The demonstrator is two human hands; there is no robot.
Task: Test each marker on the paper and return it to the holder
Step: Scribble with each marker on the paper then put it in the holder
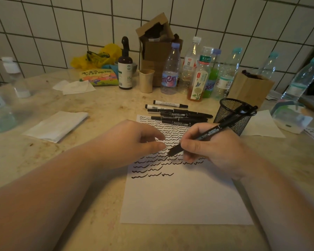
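A white sheet of paper [179,196] lies in front of me, its upper half covered with rows of black squiggles. My right hand [212,151] grips a black marker [214,130], whose lower end hangs just above the squiggles. My left hand [134,140] rests on the paper's upper left, fingers loosely curled, its thumb near the marker's lower end; it holds nothing. Several black and white markers [178,115] lie in a row beyond the paper. A black mesh holder [230,115] stands to the right, with at least one marker inside.
Plastic bottles [170,69], a dark spray bottle [125,67], a cup [146,80] and cardboard boxes [250,87] line the tiled wall. Folded tissues [56,125] lie on the left, more paper [261,125] on the right. A snack bag [98,77] sits behind.
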